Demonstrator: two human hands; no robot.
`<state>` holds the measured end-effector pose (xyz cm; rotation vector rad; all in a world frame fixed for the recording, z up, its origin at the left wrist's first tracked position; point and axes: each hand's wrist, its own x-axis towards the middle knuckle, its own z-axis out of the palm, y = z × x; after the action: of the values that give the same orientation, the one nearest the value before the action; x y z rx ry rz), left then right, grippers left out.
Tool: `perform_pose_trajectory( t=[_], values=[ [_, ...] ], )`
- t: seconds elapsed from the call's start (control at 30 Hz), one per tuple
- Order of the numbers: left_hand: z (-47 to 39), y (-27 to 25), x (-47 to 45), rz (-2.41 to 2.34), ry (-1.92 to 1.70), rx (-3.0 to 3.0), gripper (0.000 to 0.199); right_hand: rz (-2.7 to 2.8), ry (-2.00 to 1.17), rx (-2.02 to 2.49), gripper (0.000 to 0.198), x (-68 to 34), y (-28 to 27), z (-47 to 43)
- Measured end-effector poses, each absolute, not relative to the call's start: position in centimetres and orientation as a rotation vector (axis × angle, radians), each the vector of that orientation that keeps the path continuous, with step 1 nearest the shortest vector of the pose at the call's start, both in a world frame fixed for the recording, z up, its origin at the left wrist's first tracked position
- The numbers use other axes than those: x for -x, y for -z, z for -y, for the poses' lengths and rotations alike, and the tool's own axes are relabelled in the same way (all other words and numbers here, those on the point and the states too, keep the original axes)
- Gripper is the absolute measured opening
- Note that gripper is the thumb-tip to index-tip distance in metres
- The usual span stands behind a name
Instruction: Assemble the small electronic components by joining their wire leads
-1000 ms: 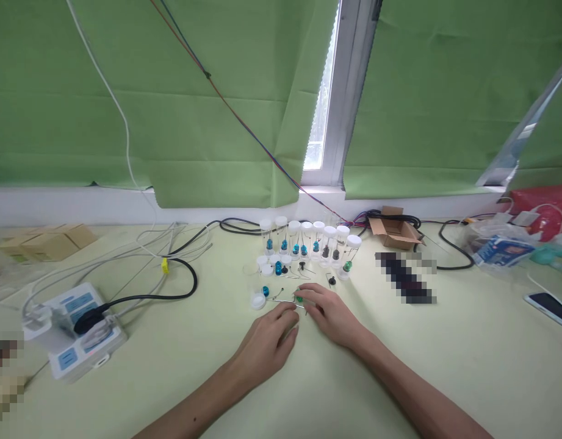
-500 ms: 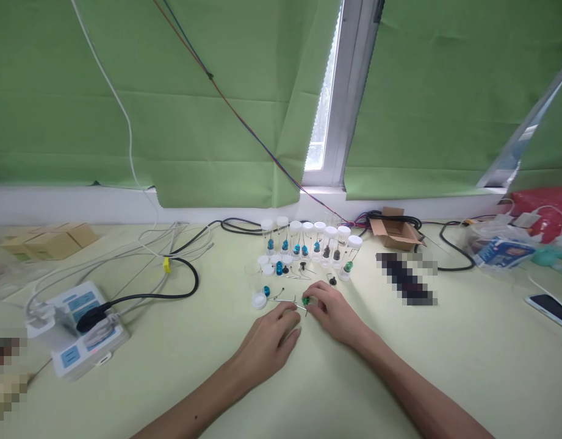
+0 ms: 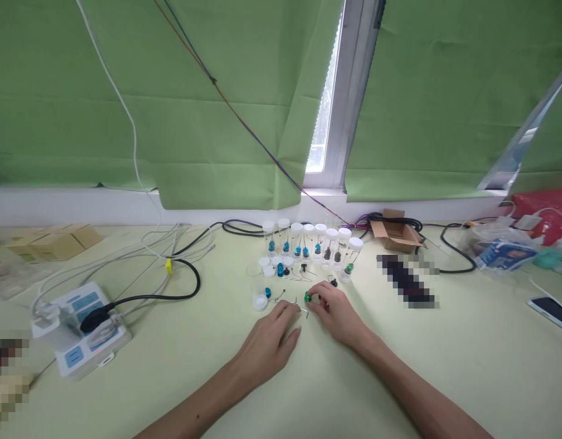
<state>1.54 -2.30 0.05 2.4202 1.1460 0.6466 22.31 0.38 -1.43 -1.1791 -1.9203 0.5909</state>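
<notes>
My right hand (image 3: 336,312) pinches a small shiny green metal part (image 3: 307,297) between thumb and fingertips, just above the table. My left hand (image 3: 272,341) rests palm down to its left, fingers stretched forward and thumb apart. Its fingertips lie over a thin L-shaped hex key (image 3: 307,314), whose bent end sticks out toward the right hand. Ahead of the left fingers are a blue metal part (image 3: 268,292), a white cap (image 3: 260,302) and some thin metal rods. A small black part (image 3: 334,282) sits just beyond my right knuckles.
Several clear tubes with white caps (image 3: 296,227) stand in a row at the back, holding blue, dark and green parts. An open cardboard box (image 3: 396,235) is behind right. Left are a white power strip (image 3: 93,314) and cables. A phone (image 3: 553,312) lies far right.
The green part in my right hand has lifted slightly away from the hex key. My left fingers have straightened a little, and the hex key's bent end now lies by their tips.
</notes>
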Motion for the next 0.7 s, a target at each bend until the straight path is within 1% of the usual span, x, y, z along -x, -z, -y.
perform_pose_trajectory(
  t=[0.23,0.4,0.47,0.6,0.7],
  values=[
    [2.2,0.6,-1.4,-1.183,-0.726,-2.305,0.033,1.847,-0.593,1.157,0.011,-21.9,0.4,0.1],
    [2.1,0.6,-1.3,-1.197,-0.757,-2.254,0.034,1.788,-0.775,1.168,0.01,-21.2,-0.3,0.8],
    [2.2,0.5,-1.4,-1.187,-0.772,-2.246,0.032,1.782,-0.877,1.165,0.011,-20.9,-0.5,1.0],
    [2.2,-0.1,-1.6,-1.144,-0.774,-2.249,0.018,1.804,-1.047,1.142,0.013,-20.7,-0.6,1.3],
    [2.3,-0.5,-1.7,-1.122,-0.767,-2.263,0.015,1.828,-1.101,1.125,0.012,-20.6,-0.6,1.5]
  ],
)
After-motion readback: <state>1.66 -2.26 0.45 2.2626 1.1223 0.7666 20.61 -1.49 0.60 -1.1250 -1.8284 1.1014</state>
